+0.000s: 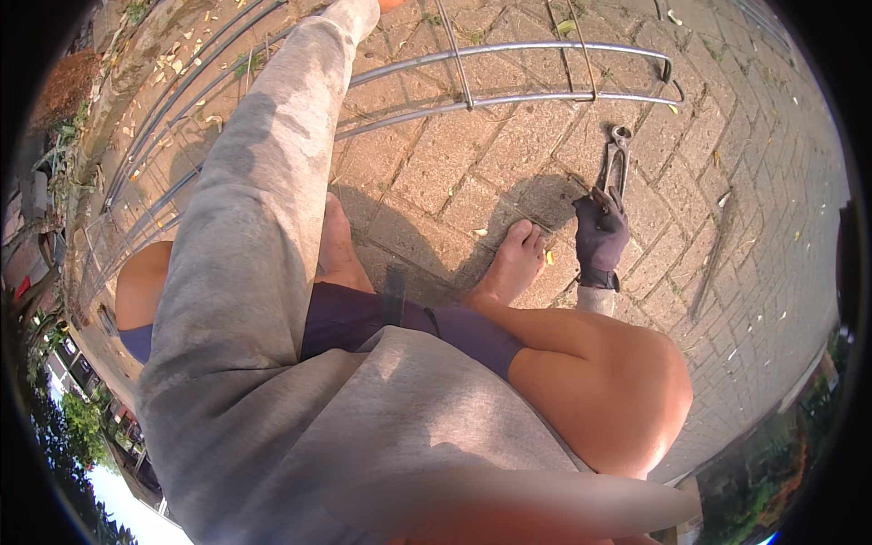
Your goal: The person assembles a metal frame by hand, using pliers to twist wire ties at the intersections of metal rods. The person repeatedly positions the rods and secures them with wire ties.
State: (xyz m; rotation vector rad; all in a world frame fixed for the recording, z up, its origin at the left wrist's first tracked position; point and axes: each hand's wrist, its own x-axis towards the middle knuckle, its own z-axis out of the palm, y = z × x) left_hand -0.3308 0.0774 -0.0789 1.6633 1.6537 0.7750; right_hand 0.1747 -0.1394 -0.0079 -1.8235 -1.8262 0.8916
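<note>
My right hand [602, 238], in a dark purple glove, is low over the brick paving at the right. Its fingers are closed round the handles of metal pincers [618, 154], whose jaw end points away from me. My left arm, in a grey sleeve [263, 154], stretches far forward to the top edge. Only an orange sliver of my left hand [389, 4] shows there, its fingers cut off by the edge. Near that arm runs a frame of steel bars [545, 45], crossed by thin wire ties or stirrups [454, 54].
My bare feet [513, 263] are on the paving [509, 150] between the bars and my body. More steel bars [173, 95] curve away at the left. Dry leaves [173, 64] and greenery lie beyond them. My bent knee [636, 400] is close to my right forearm.
</note>
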